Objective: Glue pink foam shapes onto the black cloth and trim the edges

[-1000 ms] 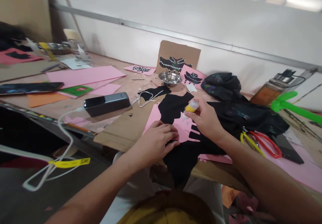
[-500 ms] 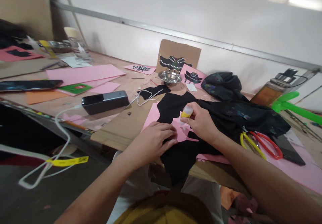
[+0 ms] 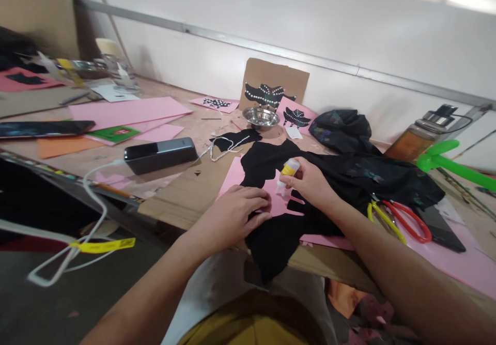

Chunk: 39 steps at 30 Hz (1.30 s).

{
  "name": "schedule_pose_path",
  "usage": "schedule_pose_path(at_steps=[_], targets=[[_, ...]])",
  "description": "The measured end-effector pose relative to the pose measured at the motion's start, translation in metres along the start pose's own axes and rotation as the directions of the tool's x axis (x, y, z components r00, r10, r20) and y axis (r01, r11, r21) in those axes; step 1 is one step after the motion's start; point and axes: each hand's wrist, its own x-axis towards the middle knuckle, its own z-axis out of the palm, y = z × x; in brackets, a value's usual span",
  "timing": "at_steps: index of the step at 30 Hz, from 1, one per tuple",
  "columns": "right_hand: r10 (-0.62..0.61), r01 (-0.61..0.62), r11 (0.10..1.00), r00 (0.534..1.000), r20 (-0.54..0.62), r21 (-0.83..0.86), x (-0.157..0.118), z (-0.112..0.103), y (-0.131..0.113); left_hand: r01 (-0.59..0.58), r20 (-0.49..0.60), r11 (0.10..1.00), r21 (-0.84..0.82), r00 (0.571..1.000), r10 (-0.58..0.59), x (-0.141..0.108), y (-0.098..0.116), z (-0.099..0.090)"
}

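My right hand [image 3: 311, 181] grips a small glue bottle [image 3: 290, 168] with a yellow label, its white nozzle tilted down over a pink sheet [image 3: 276, 205]. Whether the tip touches the pink surface I cannot tell. Around the sheet's bare patch lies black fabric [image 3: 267, 159] with cut edges, part of it hanging past the cardboard toward my lap. My left hand [image 3: 246, 212] rests flat on the pink sheet and the fabric's edge, fingers stretched out. Below both lies a cardboard board [image 3: 174, 205].
Red-handled scissors [image 3: 411, 223] and yellow-handled ones [image 3: 387, 224] lie at right. Behind the fabric stands a metal bowl [image 3: 260, 118] near beaded black cutouts [image 3: 270, 95]. A dark power bank [image 3: 160, 155] with a white cable [image 3: 101, 200] sits left; an amber bottle [image 3: 413, 137] stands back right.
My right hand has tipped the glue bottle so that more of its body and nozzle show. Black fabric strips beside the nozzle are more exposed. My left hand has barely moved.
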Motion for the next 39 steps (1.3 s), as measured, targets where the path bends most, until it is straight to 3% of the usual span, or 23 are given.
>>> schedule_pose_path(at_steps=[3, 10, 15, 23, 29, 33, 36, 39], targets=[[0.033, -0.034, 0.999, 0.999, 0.039, 0.027, -0.003, 0.0, -0.004, 0.004, 0.009, 1.0, 0.004, 1.0, -0.004, 0.0, 0.001, -0.001], [-0.107, 0.093, 0.983, 0.991, -0.081, -0.158, -0.008, 0.003, -0.017, 0.002, 0.009, 1.0, -0.013, 1.0, -0.002, 0.001, 0.001, -0.002], [-0.152, 0.134, 0.965, 0.986, -0.066, -0.225, -0.006, 0.002, -0.015, 0.007, 0.016, 1.0, -0.024, 1.0, -0.007, 0.001, 0.001, -0.002], [-0.141, 0.115, 0.963, 0.986, -0.093, -0.242, -0.002, -0.003, -0.013, 0.002, 0.005, 1.0, -0.023, 1.0, -0.002, 0.0, 0.0, -0.001], [0.058, -0.059, 0.998, 0.995, 0.076, 0.003, 0.006, -0.007, 0.001, -0.001, -0.008, 0.999, -0.038, 1.0, 0.001, 0.0, -0.001, -0.001], [0.091, -0.107, 0.989, 0.985, 0.148, 0.106, 0.005, -0.006, 0.005, -0.002, -0.048, 0.995, -0.102, 0.999, -0.003, 0.001, 0.0, -0.002], [0.048, -0.061, 0.995, 0.988, 0.146, 0.085, 0.003, -0.006, 0.002, 0.076, -0.188, 0.974, -0.214, 0.975, -0.117, 0.008, 0.002, -0.007], [-0.017, -0.002, 0.992, 0.988, 0.15, 0.126, 0.0, -0.005, -0.003, 0.224, -0.275, 0.907, -0.357, 0.903, -0.331, 0.028, 0.005, -0.012]])
